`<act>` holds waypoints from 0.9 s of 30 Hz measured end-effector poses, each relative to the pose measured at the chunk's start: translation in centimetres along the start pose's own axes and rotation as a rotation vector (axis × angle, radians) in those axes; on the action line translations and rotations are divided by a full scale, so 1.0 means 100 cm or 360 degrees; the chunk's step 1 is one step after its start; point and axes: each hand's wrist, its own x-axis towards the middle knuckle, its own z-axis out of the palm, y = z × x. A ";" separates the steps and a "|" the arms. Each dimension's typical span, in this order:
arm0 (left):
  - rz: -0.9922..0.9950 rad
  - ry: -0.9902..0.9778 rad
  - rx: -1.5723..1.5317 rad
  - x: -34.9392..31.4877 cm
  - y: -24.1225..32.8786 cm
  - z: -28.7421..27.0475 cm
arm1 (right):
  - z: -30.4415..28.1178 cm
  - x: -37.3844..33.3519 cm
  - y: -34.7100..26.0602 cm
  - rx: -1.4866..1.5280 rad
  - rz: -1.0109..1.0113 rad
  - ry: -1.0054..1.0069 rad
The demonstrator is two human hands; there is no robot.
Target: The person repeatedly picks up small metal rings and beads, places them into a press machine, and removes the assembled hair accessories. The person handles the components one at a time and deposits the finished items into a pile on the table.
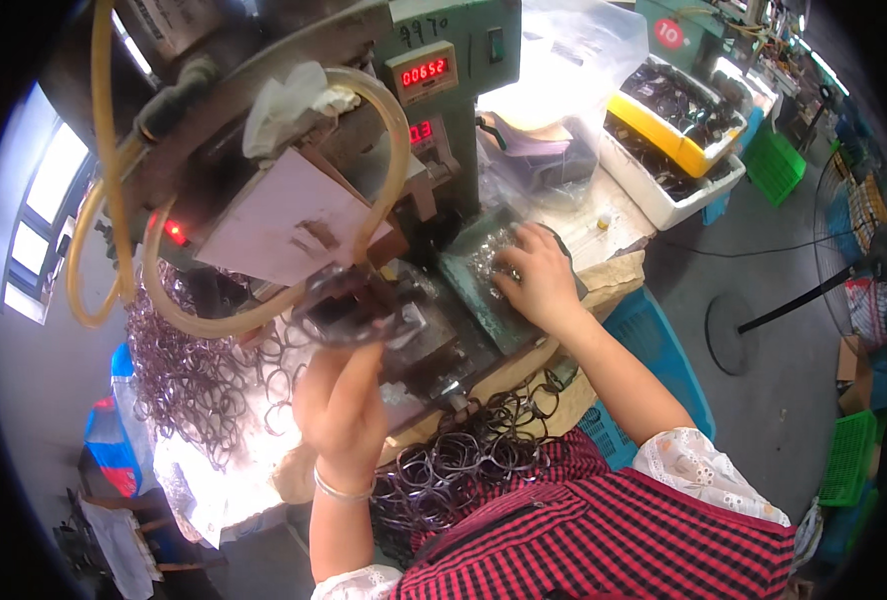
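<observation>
My left hand [344, 400] is closed in a pinch on a dark ring-shaped frame [316, 322], held under the machine's head. The frame is smeared by motion, so its exact kind is unclear. Over the green metal plate [476, 300] to the right, my right hand [542, 278] has its fingers curled down among small shiny bits [486, 262]. Whatever sits in those fingertips is too small to make out. A dark metal fixture [434, 325] lies between the hands. In my lap, against the checked apron, rests a heap of dark rings [454, 470].
A green press machine [444, 25] with red displays and yellowish hoses [399, 150] stands ahead. More dark rings [189, 370] are piled at left. Yellow [699, 155] and white trays [679, 205] sit back right. A blue basket [664, 350] and a fan [814, 295] are at right.
</observation>
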 end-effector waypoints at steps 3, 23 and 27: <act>0.0064 -0.0041 -0.0013 0.006 -0.007 0.004 | 0.004 -0.002 0.006 0.0073 -0.0084 0.0128; -0.0897 0.0467 0.0521 -0.036 -0.053 -0.081 | -0.030 -0.017 -0.006 0.0904 0.0645 -0.0082; -0.0640 -0.0335 0.0953 -0.053 -0.129 -0.060 | -0.023 -0.005 -0.023 0.0923 0.0474 -0.0062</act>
